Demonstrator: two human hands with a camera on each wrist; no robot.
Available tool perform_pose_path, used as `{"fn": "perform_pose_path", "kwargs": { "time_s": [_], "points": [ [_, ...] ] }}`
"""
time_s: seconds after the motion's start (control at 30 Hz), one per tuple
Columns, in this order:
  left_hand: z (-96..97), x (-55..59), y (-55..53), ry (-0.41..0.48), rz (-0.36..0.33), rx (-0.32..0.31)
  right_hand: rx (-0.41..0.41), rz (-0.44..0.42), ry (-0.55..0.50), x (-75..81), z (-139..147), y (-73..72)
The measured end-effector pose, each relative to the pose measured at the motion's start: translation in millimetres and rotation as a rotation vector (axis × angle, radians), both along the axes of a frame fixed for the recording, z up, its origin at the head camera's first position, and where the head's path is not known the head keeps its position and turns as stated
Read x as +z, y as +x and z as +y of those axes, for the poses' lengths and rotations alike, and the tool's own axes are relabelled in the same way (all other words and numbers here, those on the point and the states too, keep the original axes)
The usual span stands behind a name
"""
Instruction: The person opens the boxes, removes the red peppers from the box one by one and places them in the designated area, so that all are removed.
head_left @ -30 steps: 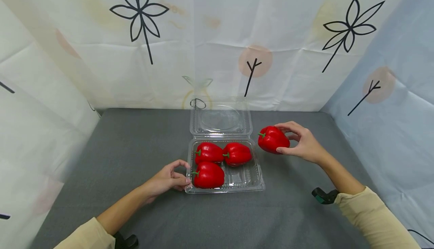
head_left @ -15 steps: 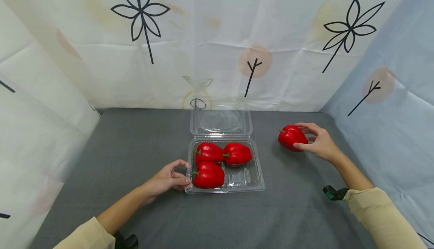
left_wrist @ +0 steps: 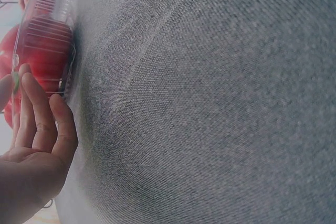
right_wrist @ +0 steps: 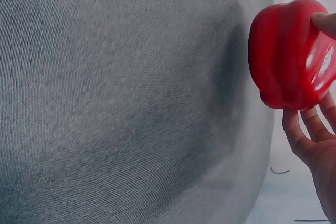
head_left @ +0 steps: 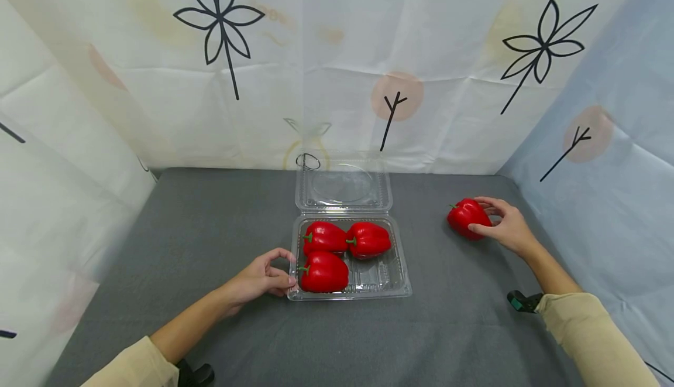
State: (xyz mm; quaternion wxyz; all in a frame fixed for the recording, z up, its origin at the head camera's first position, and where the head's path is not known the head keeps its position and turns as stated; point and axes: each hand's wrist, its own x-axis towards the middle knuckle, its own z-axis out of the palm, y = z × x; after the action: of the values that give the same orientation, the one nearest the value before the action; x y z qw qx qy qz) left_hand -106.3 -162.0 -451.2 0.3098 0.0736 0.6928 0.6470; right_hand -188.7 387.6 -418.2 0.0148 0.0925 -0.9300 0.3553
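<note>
A clear plastic clamshell container [head_left: 350,297] lies unfolded on the table, its lid [head_left: 343,191] tipped back behind it. Inside sit three red bell peppers: one at back left [head_left: 323,237], one at back right [head_left: 370,240], one at front left [head_left: 325,273]. My left hand [head_left: 257,283] pinches the container's left rim between thumb and fingers; the left wrist view shows the fingers [left_wrist: 42,121] against its wall. Well to the right, my right hand [head_left: 509,228] grips another red bell pepper [head_left: 467,218], green stem pointing left. In the right wrist view, this pepper [right_wrist: 289,56] appears just above the cloth.
Grey cloth [head_left: 347,340] covers the table. A pale printed curtain [head_left: 337,53] rises along the back edge, with more fabric on the left [head_left: 58,188] and right [head_left: 621,199]. The container's front right part shows its bare ribbed floor.
My right hand has carried its bell pepper rightward, away from the container, and lower toward the table. The left hand, the container and the three peppers inside have stayed put.
</note>
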Motion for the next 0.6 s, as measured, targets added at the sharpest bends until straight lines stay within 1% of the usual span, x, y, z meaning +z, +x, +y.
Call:
{"fn": "perform_pose_path", "kwargs": {
  "time_s": [0.13,0.27,0.47,0.6],
  "points": [
    [0.1,-0.2,-0.2,0.010,-0.006,0.001,-0.023,-0.031,0.009,-5.3,5,0.0],
    [-0.3,-0.9,-0.5,0.017,-0.010,0.003,-0.032,-0.070,-0.006,-8.5,9,-0.9],
    [-0.3,-1.2,-1.4,0.017,-0.018,0.002,-0.029,-0.112,-0.022,-7.8,13,-1.0],
    [-0.1,-1.5,-2.0,0.015,-0.017,-0.003,-0.018,-0.122,-0.013,-6.9,13,-0.2]
  ]
}}
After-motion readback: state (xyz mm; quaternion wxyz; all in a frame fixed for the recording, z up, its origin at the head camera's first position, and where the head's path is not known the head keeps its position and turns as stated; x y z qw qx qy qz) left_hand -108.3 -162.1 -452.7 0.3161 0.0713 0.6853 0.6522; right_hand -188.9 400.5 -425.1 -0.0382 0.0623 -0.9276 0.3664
